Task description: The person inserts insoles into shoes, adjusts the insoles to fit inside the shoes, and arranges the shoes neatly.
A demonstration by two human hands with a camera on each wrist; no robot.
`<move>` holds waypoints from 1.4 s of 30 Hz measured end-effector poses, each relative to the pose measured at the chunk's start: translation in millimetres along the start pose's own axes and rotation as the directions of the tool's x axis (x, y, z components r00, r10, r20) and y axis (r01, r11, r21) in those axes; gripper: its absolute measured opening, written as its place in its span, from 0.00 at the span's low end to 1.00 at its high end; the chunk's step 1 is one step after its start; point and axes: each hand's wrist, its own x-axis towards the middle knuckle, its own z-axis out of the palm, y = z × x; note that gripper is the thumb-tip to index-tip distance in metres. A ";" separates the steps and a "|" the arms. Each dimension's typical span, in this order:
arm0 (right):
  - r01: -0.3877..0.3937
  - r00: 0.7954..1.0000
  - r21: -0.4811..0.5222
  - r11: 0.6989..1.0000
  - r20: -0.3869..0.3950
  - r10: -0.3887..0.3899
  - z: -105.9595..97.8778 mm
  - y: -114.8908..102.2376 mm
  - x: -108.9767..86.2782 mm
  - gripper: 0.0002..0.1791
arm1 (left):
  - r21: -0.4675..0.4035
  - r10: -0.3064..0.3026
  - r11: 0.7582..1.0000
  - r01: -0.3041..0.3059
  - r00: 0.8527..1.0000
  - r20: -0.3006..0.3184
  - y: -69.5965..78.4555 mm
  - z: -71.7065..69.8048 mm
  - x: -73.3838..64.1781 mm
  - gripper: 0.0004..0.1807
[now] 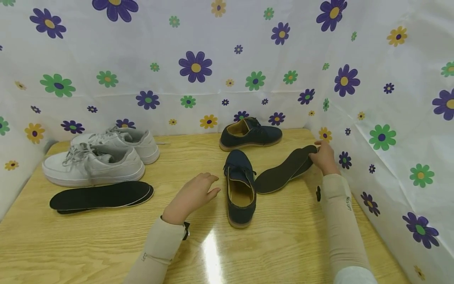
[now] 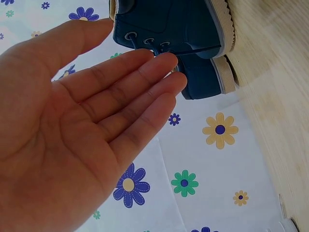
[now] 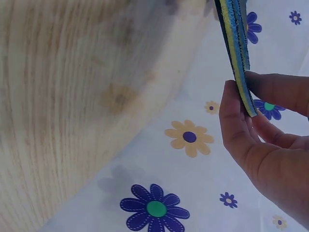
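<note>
My right hand (image 1: 324, 157) pinches the far end of a pair of black insoles (image 1: 280, 173) between thumb and fingers. In the right wrist view the insoles (image 3: 236, 53) show edge-on, with yellow and blue layers. A navy lace-up shoe (image 1: 240, 193) stands in the middle of the table, heel toward me, its tan inside visible. Just left of that shoe is my left hand (image 1: 193, 195), fingers extended and palm bare in the left wrist view. The other navy shoe (image 1: 250, 134) stands behind, side-on, toe to the right.
Two white sneakers (image 1: 93, 163) stand at the left on the wooden table (image 1: 283, 244). In front of them lies another stacked pair of black insoles (image 1: 101, 196). A flowered white sheet (image 1: 213, 39) rises behind the table and along both sides.
</note>
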 end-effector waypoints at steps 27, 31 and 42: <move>0.059 0.987 0.002 0.998 -0.150 -0.058 -11.9 -24.5 -8.9 0.25 | -0.011 -0.016 1.000 0.016 1.000 0.001 -0.7 0.5 -1.0 0.21; 0.066 0.985 0.002 0.998 -0.161 -0.065 -13.0 -25.2 -10.1 0.25 | -0.014 -0.012 1.000 0.012 1.000 0.003 -0.8 0.8 -0.3 0.21; 0.073 0.981 0.002 0.997 -0.180 -0.071 -20.3 -28.4 -14.1 0.25 | -0.020 -0.012 1.000 0.012 1.000 0.015 0.5 2.7 1.2 0.21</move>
